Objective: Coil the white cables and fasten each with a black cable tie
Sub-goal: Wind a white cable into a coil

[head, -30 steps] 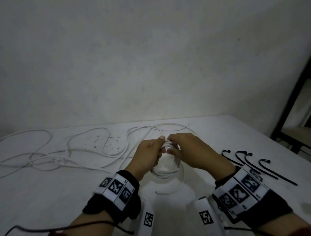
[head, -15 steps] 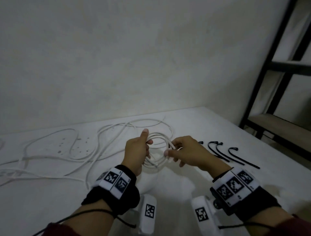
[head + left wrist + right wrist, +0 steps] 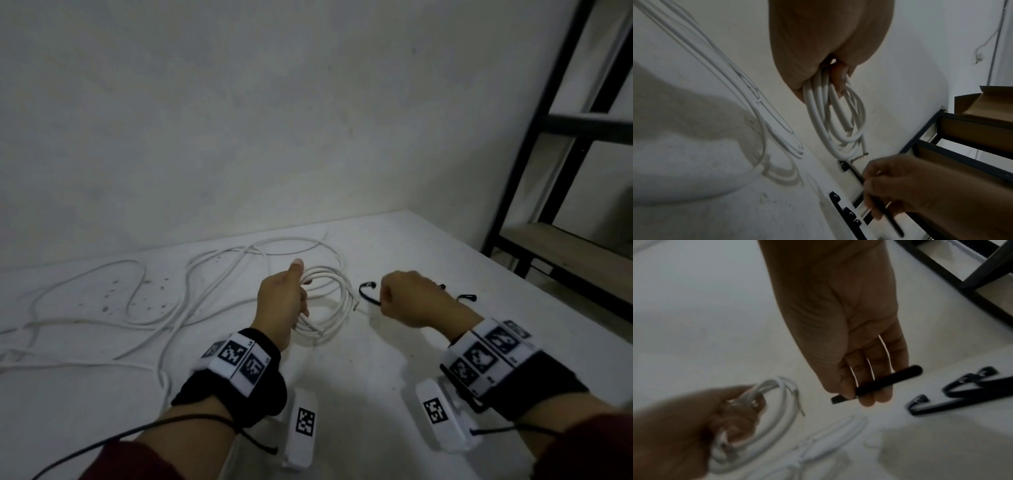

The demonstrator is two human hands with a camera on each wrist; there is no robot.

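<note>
Loose white cables (image 3: 102, 308): sprawled on the white table (image 3: 376, 359), 9 o'clock of the hands.
Left hand (image 3: 281, 301): gripping the coiled white round cable (image 3: 329, 298).
Right hand (image 3: 414, 298): pinching a black plastic cable tie (image 3: 368, 294), at the coil's 3 o'clock.
Spare black ties (image 3: 962, 394): lying on the table, farther right.

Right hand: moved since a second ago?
Yes. The right hand let go of the white coil held by the left hand, shifted right toward the spare ties, and now pinches a black cable tie.
</note>
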